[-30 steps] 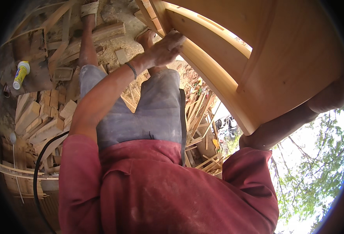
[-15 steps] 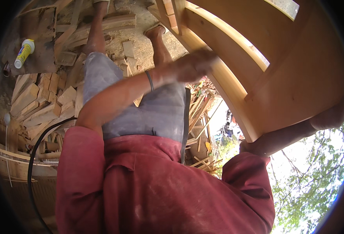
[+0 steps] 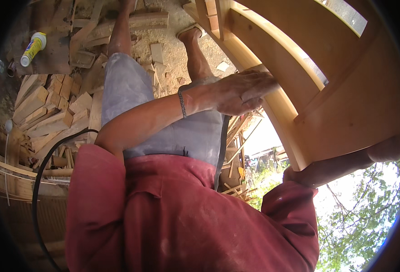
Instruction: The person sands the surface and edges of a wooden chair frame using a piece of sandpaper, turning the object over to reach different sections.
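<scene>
A large pale wooden frame (image 3: pixel 354 113) with curved slats and a broad panel leans across the upper right. My left hand (image 3: pixel 240 93) lies across its near rail (image 3: pixel 283 122), fingers closed around a thin, folded, greyish-brown piece that looks like sandpaper. Dust covers that hand, and a braided dark band circles the wrist. My right forearm reaches along the panel's lower edge at the right. The right hand (image 3: pixel 385 147) is in shadow beside the panel near the picture's rim; its fingers are hidden.
Stacked wood offcuts (image 3: pixel 50 111) lie at the left, with a black cable (image 3: pixel 39 181) curving past. A yellow-and-white bottle (image 3: pixel 33 49) lies on a dark board at the upper left. Wooden boards (image 3: pixel 132 25) lie on the sawdust-covered floor. Thin wood strips (image 3: pixel 238 140) are piled behind my legs.
My left hand, blurred before, has shifted right and slightly down along the rail. My right arm keeps its place beside the panel. The whole view has tilted slightly.
</scene>
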